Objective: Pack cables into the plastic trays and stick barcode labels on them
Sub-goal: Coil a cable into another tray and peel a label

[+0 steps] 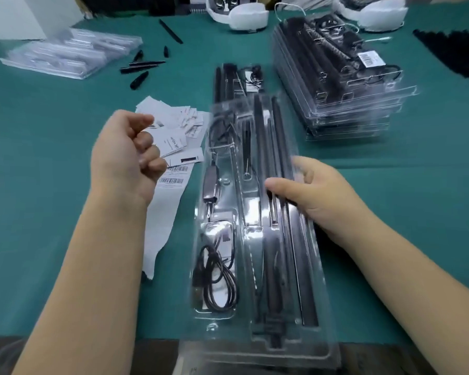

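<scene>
A long clear plastic tray (257,220) lies lengthwise in front of me on the green table, its far end blurred. In its near left pocket sits a coiled black cable (217,274); long black rods (290,239) fill the right side. My right hand (317,196) grips the tray's right edge, thumb on top, fingers round the rim. My left hand (127,161) hovers left of the tray with its fingers curled into a loose fist; nothing shows in it. Under it lie a strip of barcode labels (172,180) and a pile of white cards (179,123).
A stack of packed trays (349,104) stands at the right rear, a barcode label (368,58) on the top one. Another filled tray (236,79) lies beyond mine. Empty trays (73,52) are at the left rear, with loose black parts (141,69) beside them.
</scene>
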Motion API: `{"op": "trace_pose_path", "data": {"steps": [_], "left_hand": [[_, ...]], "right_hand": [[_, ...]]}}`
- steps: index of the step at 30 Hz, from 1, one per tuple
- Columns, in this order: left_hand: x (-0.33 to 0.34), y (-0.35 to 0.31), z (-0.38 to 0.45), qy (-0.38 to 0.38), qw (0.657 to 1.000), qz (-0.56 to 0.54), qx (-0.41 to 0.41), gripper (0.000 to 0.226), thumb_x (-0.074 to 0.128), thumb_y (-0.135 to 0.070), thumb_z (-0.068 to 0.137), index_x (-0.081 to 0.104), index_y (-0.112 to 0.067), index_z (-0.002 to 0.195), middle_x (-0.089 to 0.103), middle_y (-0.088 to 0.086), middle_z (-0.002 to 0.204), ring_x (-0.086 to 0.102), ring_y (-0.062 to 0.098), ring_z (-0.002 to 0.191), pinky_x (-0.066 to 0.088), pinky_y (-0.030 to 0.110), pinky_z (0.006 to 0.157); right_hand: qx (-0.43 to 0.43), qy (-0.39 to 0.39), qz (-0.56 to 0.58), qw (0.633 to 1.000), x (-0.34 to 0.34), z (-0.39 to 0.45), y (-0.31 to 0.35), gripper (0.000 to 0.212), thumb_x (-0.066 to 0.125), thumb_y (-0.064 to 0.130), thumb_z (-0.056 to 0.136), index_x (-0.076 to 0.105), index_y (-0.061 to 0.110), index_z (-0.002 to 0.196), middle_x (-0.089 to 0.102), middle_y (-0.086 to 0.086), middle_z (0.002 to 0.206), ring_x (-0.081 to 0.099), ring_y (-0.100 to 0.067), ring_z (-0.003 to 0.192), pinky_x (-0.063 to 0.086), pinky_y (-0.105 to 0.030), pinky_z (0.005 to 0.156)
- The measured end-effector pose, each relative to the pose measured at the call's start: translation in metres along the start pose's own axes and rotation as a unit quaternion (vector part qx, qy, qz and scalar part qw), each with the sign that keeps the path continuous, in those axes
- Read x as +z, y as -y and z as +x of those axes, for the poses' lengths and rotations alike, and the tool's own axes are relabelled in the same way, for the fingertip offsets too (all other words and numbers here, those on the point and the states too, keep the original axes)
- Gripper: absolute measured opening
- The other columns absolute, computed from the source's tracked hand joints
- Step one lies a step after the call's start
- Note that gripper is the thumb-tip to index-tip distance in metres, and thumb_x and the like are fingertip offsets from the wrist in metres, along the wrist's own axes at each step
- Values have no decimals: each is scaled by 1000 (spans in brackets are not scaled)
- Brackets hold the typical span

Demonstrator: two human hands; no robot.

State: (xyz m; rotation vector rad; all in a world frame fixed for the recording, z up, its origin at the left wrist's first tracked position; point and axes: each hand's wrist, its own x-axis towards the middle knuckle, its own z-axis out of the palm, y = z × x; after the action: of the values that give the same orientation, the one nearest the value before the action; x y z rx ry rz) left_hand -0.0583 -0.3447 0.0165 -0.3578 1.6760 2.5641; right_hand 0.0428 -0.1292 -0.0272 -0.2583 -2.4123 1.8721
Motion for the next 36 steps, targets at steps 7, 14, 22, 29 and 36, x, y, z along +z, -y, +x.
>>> {"op": "trace_pose_path", "data": {"steps": [7,14,22,29,36], "left_hand": [[0,1,4,-32,983,176,31,7,55,-19,77,61,-16,77,36,-8,50,23,11,39,28,20,41],[-16,3,7,45,795,592,124,15,62,-22,84,63,-25,99,53,-8,76,49,12,60,35,25,55],[-38,-12,15,190,641,742,54,53,80,-34,75,57,-42,122,41,-17,91,46,14,100,32,29,84],[-34,20,18,185,700,671,162,52,75,-54,73,57,-38,119,44,-16,83,48,14,89,36,29,73],[-43,10,24,158,740,609,238,21,71,-32,83,68,-33,103,40,-8,58,40,3,50,29,16,48]], "right_hand": [[3,-123,-215,969,-10,6,-11,68,66,54,78,43,33,139,57,10,83,53,-1,76,37,-17,61],[-25,-146,-322,935,-16,2,-10,58,56,60,78,51,34,130,39,8,105,43,-5,92,33,-24,66],[-34,-138,-296,945,-11,3,-10,53,58,50,83,51,27,130,42,7,108,48,-10,100,35,-27,79],[-37,-152,-288,945,-11,5,-14,47,59,46,83,53,27,126,47,6,105,50,-10,89,35,-25,74],[-45,-150,-281,947,-15,7,-19,46,60,47,83,54,30,126,46,10,100,48,3,81,33,-13,64]]}}
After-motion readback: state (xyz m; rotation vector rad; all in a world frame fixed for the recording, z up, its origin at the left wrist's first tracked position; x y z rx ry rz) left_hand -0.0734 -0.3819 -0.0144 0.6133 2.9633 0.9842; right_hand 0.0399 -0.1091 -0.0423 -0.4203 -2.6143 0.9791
